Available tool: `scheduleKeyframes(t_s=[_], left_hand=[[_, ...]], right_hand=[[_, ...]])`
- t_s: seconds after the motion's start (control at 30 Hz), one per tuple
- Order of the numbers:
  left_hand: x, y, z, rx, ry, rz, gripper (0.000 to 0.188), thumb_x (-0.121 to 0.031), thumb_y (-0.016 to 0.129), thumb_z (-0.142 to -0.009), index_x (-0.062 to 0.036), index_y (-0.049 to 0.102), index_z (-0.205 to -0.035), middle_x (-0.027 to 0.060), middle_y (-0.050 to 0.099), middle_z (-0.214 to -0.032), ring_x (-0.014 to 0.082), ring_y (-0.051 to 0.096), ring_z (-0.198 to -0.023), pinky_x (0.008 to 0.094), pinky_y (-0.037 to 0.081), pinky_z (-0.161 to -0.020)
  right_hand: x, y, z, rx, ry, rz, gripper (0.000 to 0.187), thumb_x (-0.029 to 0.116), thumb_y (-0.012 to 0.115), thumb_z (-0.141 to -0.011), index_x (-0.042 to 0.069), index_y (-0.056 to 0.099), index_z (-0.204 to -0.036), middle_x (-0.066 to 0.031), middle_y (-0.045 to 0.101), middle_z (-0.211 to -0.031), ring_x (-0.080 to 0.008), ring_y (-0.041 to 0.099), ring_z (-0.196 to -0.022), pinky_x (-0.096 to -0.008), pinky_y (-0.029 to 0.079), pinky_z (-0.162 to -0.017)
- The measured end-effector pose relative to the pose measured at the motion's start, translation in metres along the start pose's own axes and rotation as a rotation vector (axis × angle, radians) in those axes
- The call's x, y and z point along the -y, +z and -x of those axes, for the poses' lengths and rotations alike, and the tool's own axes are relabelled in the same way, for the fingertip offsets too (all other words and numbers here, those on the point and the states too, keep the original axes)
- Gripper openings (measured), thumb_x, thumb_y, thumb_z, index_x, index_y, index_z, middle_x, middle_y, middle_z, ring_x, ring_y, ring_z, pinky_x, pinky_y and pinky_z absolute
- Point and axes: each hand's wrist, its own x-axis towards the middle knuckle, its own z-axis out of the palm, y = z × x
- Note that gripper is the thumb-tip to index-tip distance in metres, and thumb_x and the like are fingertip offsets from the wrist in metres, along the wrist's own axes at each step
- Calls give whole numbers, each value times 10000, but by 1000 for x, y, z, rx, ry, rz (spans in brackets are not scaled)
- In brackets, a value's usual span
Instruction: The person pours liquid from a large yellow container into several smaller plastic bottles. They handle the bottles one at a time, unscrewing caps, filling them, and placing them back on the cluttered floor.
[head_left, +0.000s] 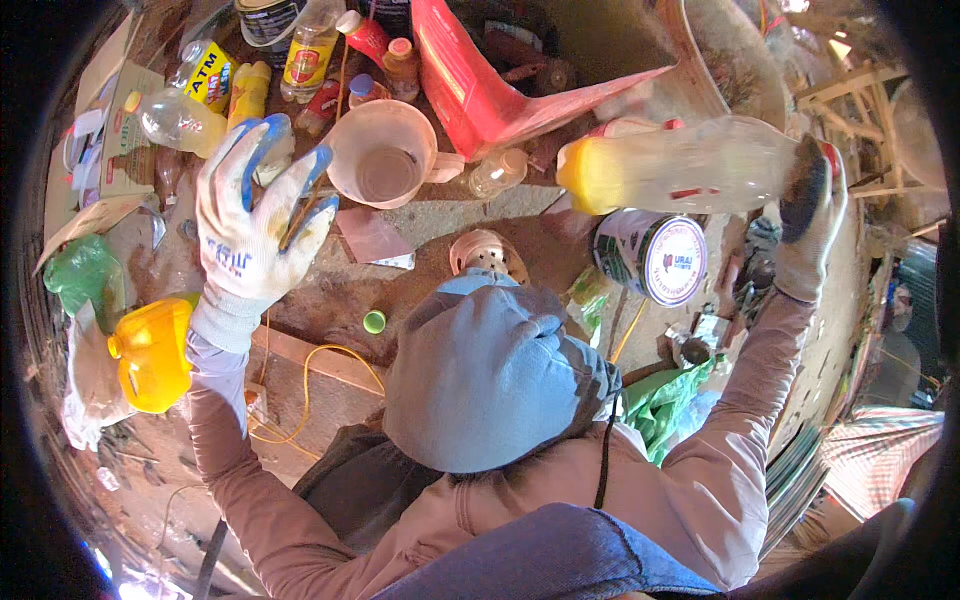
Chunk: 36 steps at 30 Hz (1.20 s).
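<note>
blurred bottle (690,165) seemingly gripped at its end by right hand (812,215); left hand (248,235) spread

Right of the pale mug (352,145), my gloved right hand (814,222) grips one end of a clear bottle (690,168), its other end yellow. Just left of the mug, my gloved left hand (246,228) spreads its fingers. A yellow jug (156,358) sits nearer me, left of the mug.

Left glove (245,235): white, blue fingertips, brownish staining. Right glove (818,230): white, dark palm side. Large bottle (690,168): cloudy translucent, yellow at one end. Jug (153,355): orange-yellow. Hood (475,375): plain grey-blue. Bottle cap (374,321): green. Cloth (880,448): red-and-white patterned.
</note>
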Motion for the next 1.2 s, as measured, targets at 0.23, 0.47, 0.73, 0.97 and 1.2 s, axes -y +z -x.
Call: scheduleKeyframes(t_s=[0.23, 0.47, 0.73, 0.97, 1.2], left_hand=[[20, 14, 48, 8, -426, 627, 864, -286, 819, -763, -30, 380, -1461, 180, 482, -1375, 292, 532, -1205, 429, 440, -1048], [10, 49, 74, -451, -435, 1926, 745, -201, 710, -897, -120, 269, -1492, 66, 491, -1320, 199, 533, -1179, 334, 432, -1044], [73, -9, 119, -1103, -922, 2126, 717, -639, 520, -925, -123, 441, -1416, 118, 557, -1358, 286, 582, -1207, 472, 536, -966], [96, 38, 225, -1012, -1327, 1371, 808, -608, 580, -906, -81, 335, -1468, 154, 503, -1381, 313, 545, -1218, 472, 462, -1037], [11, 53, 248, -358, -1193, 1946, 1212, -415, 980, -443, -61, 376, -1431, 107, 516, -1391, 251, 470, -1305, 430, 318, -1166]], right_hand=[[16, -14, -76, 386, 62, -520, 366, 347, 489, -1025, 76, 576, -1254, -71, 641, -1151, -212, 638, -1027, -356, 550, -858], [115, 250, 60, 400, 276, -571, 320, 384, 514, -1006, 151, 588, -1212, -39, 621, -1041, -155, 605, -860, -329, 528, -707], [143, 361, 140, 831, -600, -117, 180, 285, 589, -983, 108, 621, -986, -16, 577, -733, -72, 513, -560, -259, 403, -482], [139, 411, 234, 745, -1355, 100, 285, 335, 697, -900, 144, 540, -758, -28, 537, -521, -220, 567, -435, -366, 429, -428], [103, 426, 315, 1278, -1271, 328, 400, 497, 569, -929, 117, 573, -803, -87, 663, -631, -305, 673, -597, -454, 509, -555]])
